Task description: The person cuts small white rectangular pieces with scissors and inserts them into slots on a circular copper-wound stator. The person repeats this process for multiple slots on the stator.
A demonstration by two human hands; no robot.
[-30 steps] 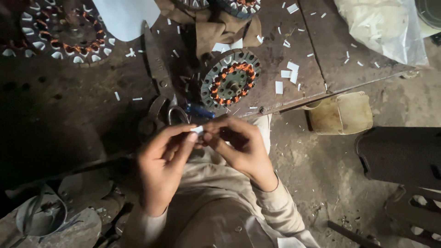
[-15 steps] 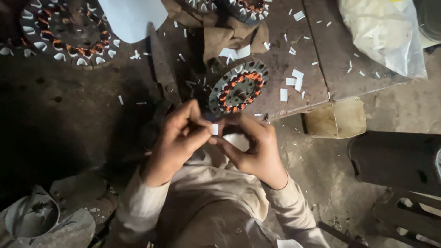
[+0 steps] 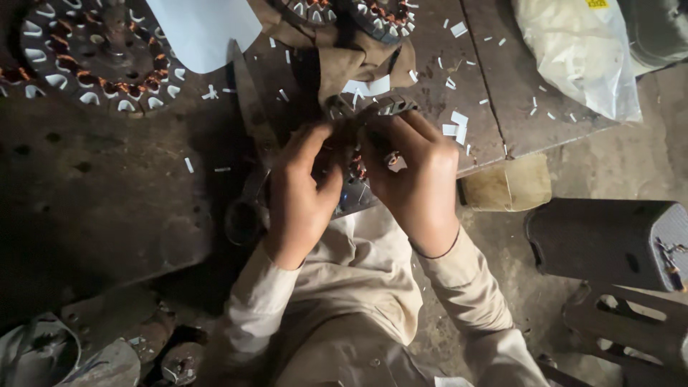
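Left hand [image 3: 301,193] and right hand [image 3: 416,179], fingers curled and meeting over a small wound stator [image 3: 358,172] at the near edge of the dark workbench [image 3: 107,201]; the stator is mostly hidden, and whether either hand grips it cannot be told. Scissors [image 3: 247,179] lie just left of the stator. White paper scraps [image 3: 455,129] scatter right of it. A larger stator [image 3: 93,57] sits far left; a plastic bag [image 3: 580,50] far right.

My left hand [image 3: 301,193] and right hand [image 3: 416,179] have moved forward onto the small wound stator [image 3: 358,172], now covering it; the white slip between my fingers is gone from sight
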